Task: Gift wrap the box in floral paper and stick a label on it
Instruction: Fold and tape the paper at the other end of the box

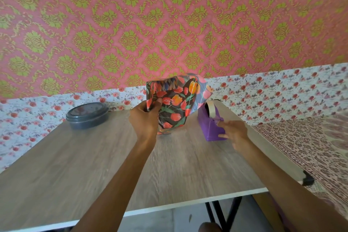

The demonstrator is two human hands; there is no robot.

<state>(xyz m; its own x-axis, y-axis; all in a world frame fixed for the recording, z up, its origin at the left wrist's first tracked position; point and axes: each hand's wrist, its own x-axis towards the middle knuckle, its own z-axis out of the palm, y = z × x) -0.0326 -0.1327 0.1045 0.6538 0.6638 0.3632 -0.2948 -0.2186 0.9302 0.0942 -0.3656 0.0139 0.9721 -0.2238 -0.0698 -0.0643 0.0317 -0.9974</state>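
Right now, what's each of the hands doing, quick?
Left hand: closed, pinching the floral paper around the box, upright on the table.
Right hand: open, fingertips on the purple tape dispenser, holding nothing clearly.

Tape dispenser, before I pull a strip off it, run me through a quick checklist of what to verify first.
1. Left hand pinching the floral paper shut on the box: ok.
2. Right hand at the front of the purple tape dispenser: ok.
3. Tape roll loaded: ok.
4. Free tape end gripped: cannot tell.
5. Dispenser flat on the table: ok.
6. Paper's top end folded down: not ok, it stands open and loose.
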